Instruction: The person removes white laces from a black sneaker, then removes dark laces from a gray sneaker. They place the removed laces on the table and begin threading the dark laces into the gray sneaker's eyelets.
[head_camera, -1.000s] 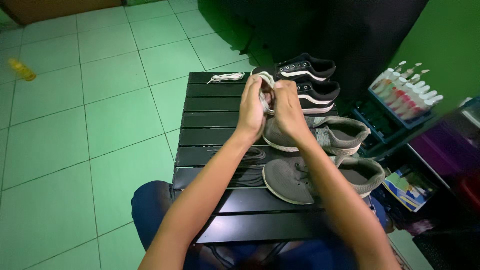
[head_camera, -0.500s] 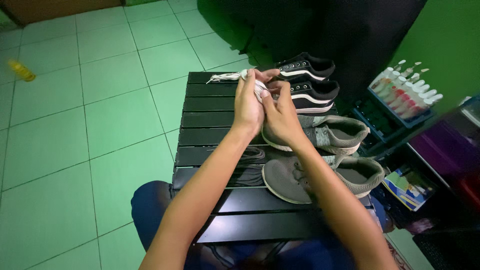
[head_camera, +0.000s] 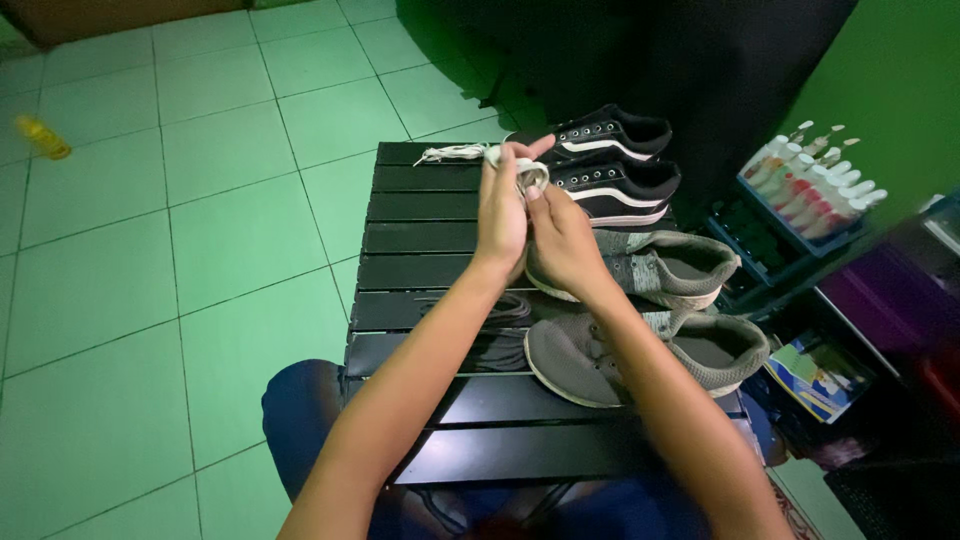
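Note:
Both hands are raised over a low black slatted table (head_camera: 420, 240). My left hand (head_camera: 503, 210) and my right hand (head_camera: 562, 240) together hold a coiled white shoelace (head_camera: 528, 175) between the fingers. Another white shoelace (head_camera: 450, 153) lies loose at the table's far edge. Beyond the hands stand two black sneakers with white stripes (head_camera: 610, 135) (head_camera: 620, 190). Two grey sneakers (head_camera: 660, 265) (head_camera: 610, 350) lie nearer to me on the right. Dark laces (head_camera: 495, 325) rest on the slats by the closer grey shoe.
Green tiled floor (head_camera: 200, 200) spreads to the left, with a yellow object (head_camera: 42, 137) at the far left. A blue crate of small bottles (head_camera: 805, 185) stands at the right, a dark curtain behind it. My knee in blue trousers (head_camera: 305, 410) is under the table.
My hands have shifted a little left and away from the black sneakers while working the white lace into a coil. The shoes have not moved.

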